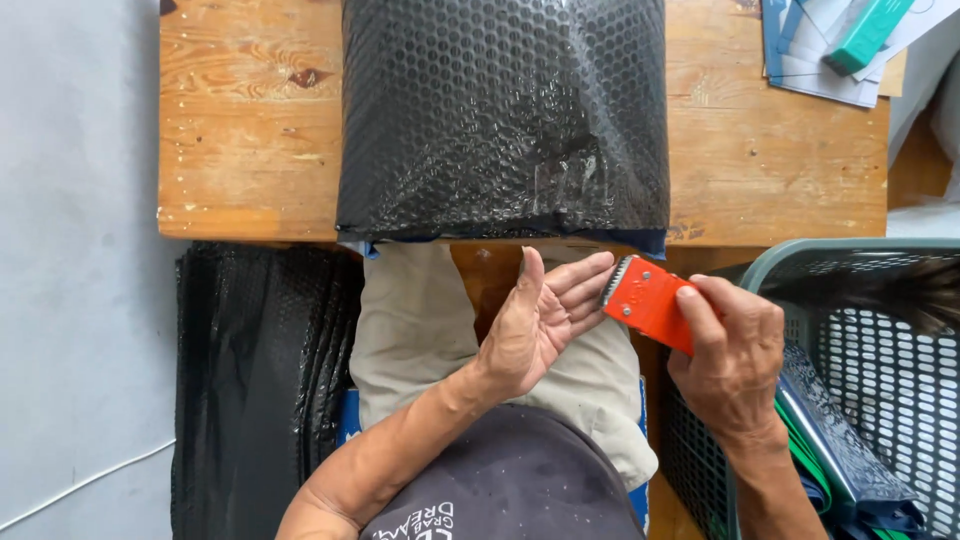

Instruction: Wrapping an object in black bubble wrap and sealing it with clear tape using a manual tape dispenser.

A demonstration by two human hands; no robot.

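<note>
A: Where is the cutter?

B: The right hand [730, 370] is clamped around an orange plastic tape dispenser with a toothed metal edge [648, 300], off the wooden table's [250, 150] near edge, above the lap. The left hand [540, 320] is open, holding nothing, its fingers [585, 285] touching those teeth.

A: And the risk?

B: I'd judge a nick, if the blade slides across them. The parcel wrapped in black bubble film [500, 110] overhangs that near edge; a knock could tip it.
</note>
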